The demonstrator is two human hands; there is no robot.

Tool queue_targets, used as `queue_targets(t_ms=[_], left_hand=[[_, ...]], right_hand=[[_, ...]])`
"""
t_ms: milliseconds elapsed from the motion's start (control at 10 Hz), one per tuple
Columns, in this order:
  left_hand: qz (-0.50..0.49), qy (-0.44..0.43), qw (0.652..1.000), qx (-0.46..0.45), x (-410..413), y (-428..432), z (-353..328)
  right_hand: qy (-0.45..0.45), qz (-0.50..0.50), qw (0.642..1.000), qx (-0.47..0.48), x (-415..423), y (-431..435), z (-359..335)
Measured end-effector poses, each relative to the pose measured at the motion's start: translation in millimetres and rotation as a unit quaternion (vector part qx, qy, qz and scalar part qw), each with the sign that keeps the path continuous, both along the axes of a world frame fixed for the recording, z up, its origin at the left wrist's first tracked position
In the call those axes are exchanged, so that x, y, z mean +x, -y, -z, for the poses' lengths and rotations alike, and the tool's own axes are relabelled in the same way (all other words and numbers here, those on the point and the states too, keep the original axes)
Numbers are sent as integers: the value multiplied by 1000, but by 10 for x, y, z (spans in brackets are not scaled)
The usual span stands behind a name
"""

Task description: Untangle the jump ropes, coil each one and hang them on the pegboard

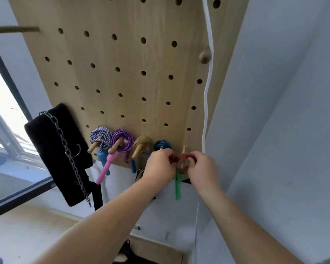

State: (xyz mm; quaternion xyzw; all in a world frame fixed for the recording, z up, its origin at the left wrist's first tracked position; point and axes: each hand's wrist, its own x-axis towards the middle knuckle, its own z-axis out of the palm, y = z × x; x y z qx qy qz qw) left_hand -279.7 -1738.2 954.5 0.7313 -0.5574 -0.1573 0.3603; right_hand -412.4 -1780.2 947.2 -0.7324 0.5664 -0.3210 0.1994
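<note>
Pale grey wall [274, 92] is seen behind and to the right of a light wooden pegboard [133, 60], and a bright window [0, 103] is seen at the left edge. A white cable [210, 54] is hung down the right side of the board, past a round wooden knob [205, 54]. A long bare peg [15, 29] is set at the upper left. A black padded strap [51, 149] with a metal chain [71, 159] draped over it is hung at the lower left corner of the board.

Along the bottom row of holes, four coiled jump ropes are hung on pegs side by side: a purple-and-white striped rope [101, 137] with a blue handle [103, 159] below it, a purple rope [123, 140] with a pink handle [105, 168] dangling, a gold rope [143, 144], and a blue rope [162, 145], which is partly hidden by the left hand.

At the right end of that row, a red rope [179, 159] is held as a small coil at a wooden peg [184, 149]; whether the coil is fully seated on the peg cannot be told. Its left side is pinched by the curled fingers of the left hand [160, 166], and its right side is gripped by the curled fingers of the right hand [202, 166]. Green handles [177, 185] are hung straight down from the coil, between the two wrists
</note>
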Motion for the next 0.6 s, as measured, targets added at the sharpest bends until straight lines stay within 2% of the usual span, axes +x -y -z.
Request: queue_targets(t_ms=[100, 200, 400, 500, 600], left_hand=[[2, -6, 1000, -1, -5, 188, 10], [-3, -63, 998, 8, -31, 322, -18], [40, -144, 987, 53, 33, 502, 72], [90, -149, 981, 80, 93, 449, 103], [88, -141, 983, 72, 180, 379, 47]], right_hand=[[70, 33, 997, 16, 38, 120, 0], [123, 65, 989, 49, 128, 195, -1], [219, 43, 960, 166, 222, 260, 46], [204, 51, 962, 172, 205, 204, 134], [172, 20, 972, 159, 206, 136, 134]])
